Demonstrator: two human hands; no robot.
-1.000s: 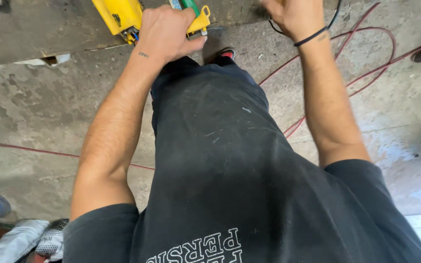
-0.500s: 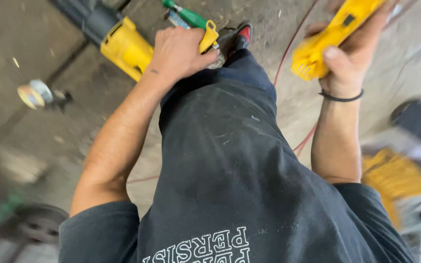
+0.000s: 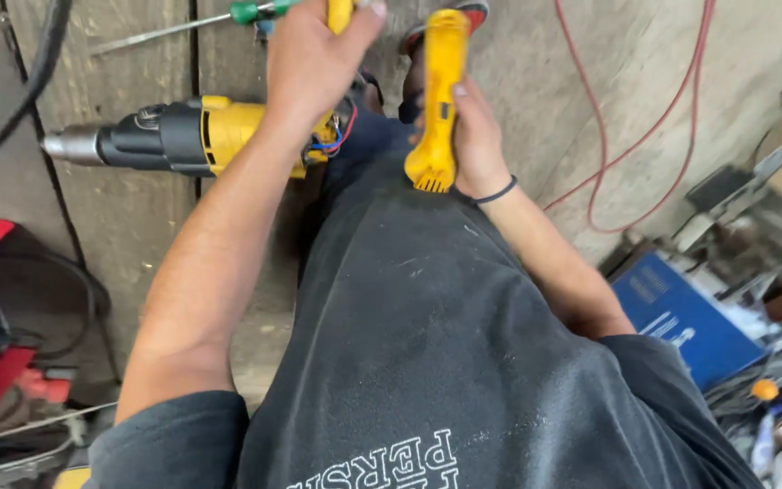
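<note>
Nearby, red cable (image 3: pixel 590 136), blue case (image 3: pixel 681 317)

I look down over my own chest at both bare arms reaching away from me toward twelve o'clock. My left arm runs from the sleeve at seven o'clock up to my left hand (image 3: pixel 314 59) near eleven o'clock, knuckles facing me, fingers curled and closed in a grip. My right arm comes in from four o'clock, bent at the elbow, a thin dark band around the wrist. My right hand (image 3: pixel 472 140) sits near one o'clock, palm turned left, thumb up, fingers wrapped closed.
</note>
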